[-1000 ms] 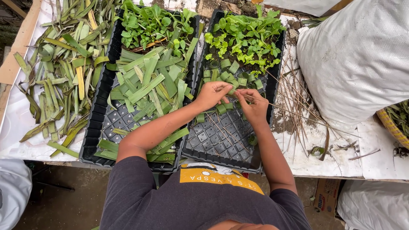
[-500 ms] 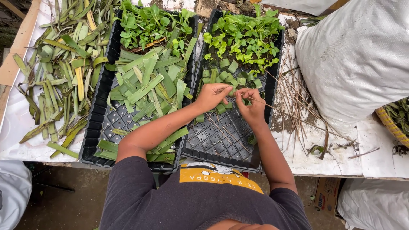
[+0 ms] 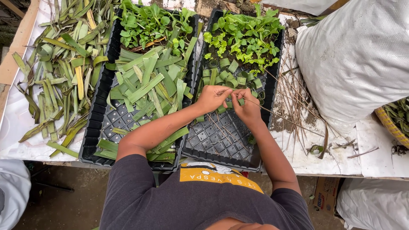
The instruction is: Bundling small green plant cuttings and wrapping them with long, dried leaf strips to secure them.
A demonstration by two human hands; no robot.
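- Two hands met over the right black seed tray point(image 3: 255, 158): your left hand point(image 3: 211, 98) and right hand point(image 3: 247, 108) were both curled nearly closed, fingertips pinching a small strip of green leaf point(image 3: 230, 103) between them.
- A thin dry stick point(image 3: 281, 118) ran out from your right hand toward the white sack point(image 3: 358, 59); whether it already passed through the strip I could not tell.
- The strip sat just below the row of finished leaf rings point(image 3: 230, 73), in front of the seedlings point(image 3: 245, 36).
- You would have done well, I judge, to hold the overlap tight with the left fingertips and push the stick straight, so the leaf did not split.
- Spare cut leaf strips point(image 3: 147, 83) lay in the left tray point(image 3: 91, 140), near your left forearm.
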